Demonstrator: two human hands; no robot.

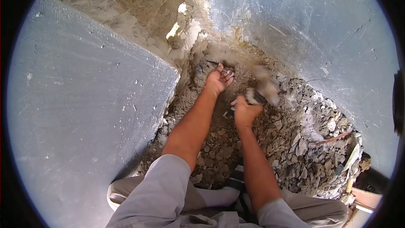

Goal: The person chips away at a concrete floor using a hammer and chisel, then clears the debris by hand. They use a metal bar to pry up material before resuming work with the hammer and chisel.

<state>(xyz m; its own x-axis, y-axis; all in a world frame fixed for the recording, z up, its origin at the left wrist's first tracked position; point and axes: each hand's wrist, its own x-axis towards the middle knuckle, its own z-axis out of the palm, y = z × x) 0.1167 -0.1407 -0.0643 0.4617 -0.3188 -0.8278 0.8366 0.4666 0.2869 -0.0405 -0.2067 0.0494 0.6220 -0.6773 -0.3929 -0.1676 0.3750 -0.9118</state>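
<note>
The left hand's [219,79] grip is clenched on a chisel [212,63]; the right hand [244,110] grasps a blurred hammer [265,89] just beside the chisel. Loose rubble [291,143] lies heaped below the chisel, while the rough masonry [143,0] above it looks uncut.

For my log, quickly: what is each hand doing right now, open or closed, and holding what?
Left hand: closed on a thin metal tool.
Right hand: closed on a blurred tool, likely a hammer.
</note>
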